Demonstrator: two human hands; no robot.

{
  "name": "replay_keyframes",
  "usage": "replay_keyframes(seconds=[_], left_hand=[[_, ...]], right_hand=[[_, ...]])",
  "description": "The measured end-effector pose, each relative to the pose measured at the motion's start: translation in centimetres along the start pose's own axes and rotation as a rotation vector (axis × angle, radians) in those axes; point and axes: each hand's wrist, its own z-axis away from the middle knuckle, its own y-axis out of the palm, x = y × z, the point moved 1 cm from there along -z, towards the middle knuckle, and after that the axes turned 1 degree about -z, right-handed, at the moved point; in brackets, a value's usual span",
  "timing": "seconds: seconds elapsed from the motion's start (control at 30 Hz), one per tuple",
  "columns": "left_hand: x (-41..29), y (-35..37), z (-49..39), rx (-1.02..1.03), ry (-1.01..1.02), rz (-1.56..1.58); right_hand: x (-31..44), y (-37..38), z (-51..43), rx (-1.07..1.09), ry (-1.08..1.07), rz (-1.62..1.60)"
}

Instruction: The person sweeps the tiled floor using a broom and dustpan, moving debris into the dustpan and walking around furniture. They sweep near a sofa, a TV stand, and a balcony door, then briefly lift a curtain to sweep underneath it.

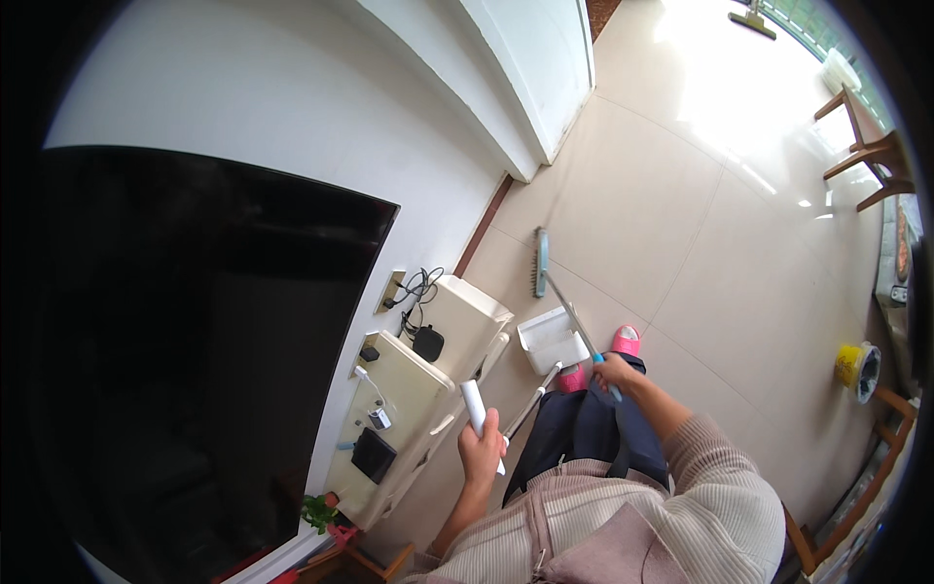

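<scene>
My right hand (615, 372) is closed around the blue grip of a long-handled broom. Its thin metal pole runs up to a blue-grey broom head (541, 263) with dark bristles, which is over the tiled floor near the cabinet's far end. In my left hand (479, 445) is the white handle of a long-handled dustpan. The white dustpan (552, 339) lies in front of my pink slippers, its open side facing away from me, below the broom head. Whether any dirt is inside it, I cannot tell.
White cabinets (408, 431) with cables and small devices stand left, beneath a wall-mounted television (211, 350). A yellow bin (857, 371) and wooden chair (875, 157) are at right. Another floor tool (752, 25) stands at the far top. A wall corner (536, 171) juts out ahead.
</scene>
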Motion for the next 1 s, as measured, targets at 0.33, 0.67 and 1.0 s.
replay_keyframes(seconds=[0.33,0.67,1.0], left_hand=[[-1.6,4.6,1.2,-0.095,-0.017,-0.006],[-2.7,5.3,-0.8,-0.154,0.024,-0.015],[-4.3,6.0,0.2,-0.133,0.066,0.039]], right_hand=[[14.3,-4.4,-14.9,0.151,0.133,-0.440],[2.9,-12.9,-1.3,-0.148,0.014,-0.544],[5.4,-7.7,-0.6,-0.031,-0.112,-0.305]])
